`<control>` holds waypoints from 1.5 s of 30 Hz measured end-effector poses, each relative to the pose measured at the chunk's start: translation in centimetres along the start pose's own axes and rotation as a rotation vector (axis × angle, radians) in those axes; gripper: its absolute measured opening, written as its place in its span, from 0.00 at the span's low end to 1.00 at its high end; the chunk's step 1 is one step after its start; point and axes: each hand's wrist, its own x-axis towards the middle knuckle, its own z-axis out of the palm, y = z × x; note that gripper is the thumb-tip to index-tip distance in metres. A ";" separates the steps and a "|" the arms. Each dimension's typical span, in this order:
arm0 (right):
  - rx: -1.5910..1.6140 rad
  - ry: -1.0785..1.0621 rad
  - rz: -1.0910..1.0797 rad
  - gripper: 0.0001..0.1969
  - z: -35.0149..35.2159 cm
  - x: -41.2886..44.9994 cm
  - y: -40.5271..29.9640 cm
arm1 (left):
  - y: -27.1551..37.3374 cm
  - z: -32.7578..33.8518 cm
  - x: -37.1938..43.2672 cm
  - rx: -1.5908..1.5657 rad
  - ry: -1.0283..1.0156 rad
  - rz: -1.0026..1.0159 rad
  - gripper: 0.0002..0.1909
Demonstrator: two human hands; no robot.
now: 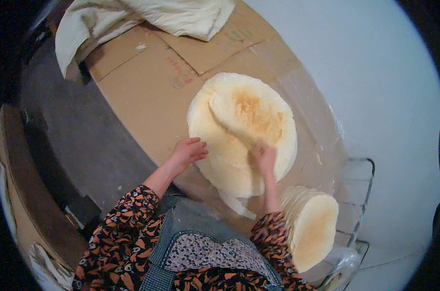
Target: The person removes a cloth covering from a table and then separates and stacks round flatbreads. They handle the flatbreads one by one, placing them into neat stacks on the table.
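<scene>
A large, thin, round flatbread (220, 163) lies on a cardboard-covered table in front of me, apparently with more than one layer. Its upper layer (256, 109) has a browned patch and a raised, curved edge that runs down towards my right hand. My right hand (265, 158), blurred, has its fingers curled on the lower end of that edge. At the bread's left rim is my left hand (190, 151), fingers apart and holding nothing visible. A loose pale strip (240, 207) sticks out from the bread's near side.
Flattened cardboard (140, 94) covers the table. A cream cloth (183, 16) lies at its far end. To my right, a stack of folded or round flatbreads (314, 229) stands beside a metal wire rack (365, 196) and clear plastic (345, 258). A white wall (380, 91) borders the right.
</scene>
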 end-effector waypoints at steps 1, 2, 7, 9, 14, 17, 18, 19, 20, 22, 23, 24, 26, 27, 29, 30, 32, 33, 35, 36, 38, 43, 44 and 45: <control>-0.029 -0.035 0.173 0.08 -2.2 2.6 0.7 | 0.1 -0.3 0.4 -0.047 -0.006 -0.021 0.15; -0.100 0.082 0.116 0.08 -4.7 4.7 1.1 | 0.3 -0.5 0.8 -0.098 -0.023 -0.054 0.15; -0.089 0.281 -0.039 0.14 -13.3 9.2 -0.8 | 0.5 -0.5 3.6 0.010 -0.091 -0.146 0.12; -0.225 0.248 -0.125 0.16 -12.0 7.3 -2.6 | 0.6 -0.3 4.3 0.221 -0.170 -0.028 0.11; -0.073 0.027 -0.127 0.16 0.3 -0.3 -3.2 | 1.5 0.6 5.3 0.794 0.024 0.304 0.11; 0.100 0.053 -0.151 0.16 5.0 -2.8 -1.7 | 1.8 1.1 5.0 0.865 0.023 0.353 0.09; 0.127 0.089 -0.159 0.16 5.8 -2.9 -1.3 | 1.8 1.3 4.6 0.886 0.017 0.355 0.08; 0.114 0.064 -0.124 0.16 6.1 -2.9 -1.0 | 1.6 1.6 4.5 0.739 0.023 0.275 0.07; 0.103 0.082 -0.085 0.15 6.3 -3.0 -1.1 | 1.2 1.7 4.0 0.594 0.030 0.196 0.06; 0.119 0.073 -0.153 0.10 6.0 -2.7 -1.6 | 0.5 2.0 3.3 0.364 -0.030 0.042 0.05; 0.120 0.118 -0.211 0.08 5.8 -2.6 -2.0 | 0.2 2.0 2.9 0.271 -0.098 -0.032 0.06; 0.083 0.024 -0.200 0.09 5.5 -2.4 -2.3 | -0.1 2.1 2.7 0.178 -0.163 -0.095 0.07; -0.002 -0.074 -0.244 0.11 5.1 -2.2 -2.7 | -0.5 2.1 2.5 0.195 -0.211 -0.088 0.08; -0.004 -0.101 -0.225 0.10 4.9 -2.1 -2.7 | -0.7 2.1 2.5 0.204 -0.248 -0.120 0.08; -0.012 -0.130 -0.207 0.10 4.7 -2.2 -2.6 | -0.8 2.0 2.7 0.176 -0.258 -0.096 0.10; -0.001 -0.127 -0.222 0.11 4.7 -2.1 -2.5 | -0.9 1.9 2.8 0.163 -0.308 -0.108 0.10; -0.036 -0.156 -0.196 0.13 4.7 -2.5 -2.5 | -1.0 1.7 3.0 0.117 -0.361 -0.118 0.11; 0.072 -0.059 -0.221 0.13 4.7 -2.7 -2.6 | -1.1 1.6 3.1 0.081 -0.366 -0.118 0.12; 0.250 0.137 -0.244 0.13 4.8 -3.2 -3.2 | -1.1 1.4 3.3 -0.029 -0.422 -0.125 0.13; 0.193 0.162 -0.244 0.15 4.8 -3.4 -3.5 | -1.1 1.4 3.5 -0.102 -0.474 -0.132 0.13; 0.064 0.203 -0.250 0.19 4.7 -3.0 -3.8 | -1.2 1.3 3.9 -0.132 -0.520 -0.145 0.16; -0.010 -0.338 0.078 0.13 0.2 4.0 -0.8 | -1.9 1.9 4.1 0.130 -0.369 -0.125 0.35; 0.015 -0.235 0.084 0.12 -1.9 5.8 0.2 | -2.0 1.9 3.9 0.140 -0.381 -0.114 0.37; -0.011 -0.099 0.112 0.12 -4.1 7.8 1.0 | -1.9 1.9 3.7 0.153 -0.381 -0.097 0.36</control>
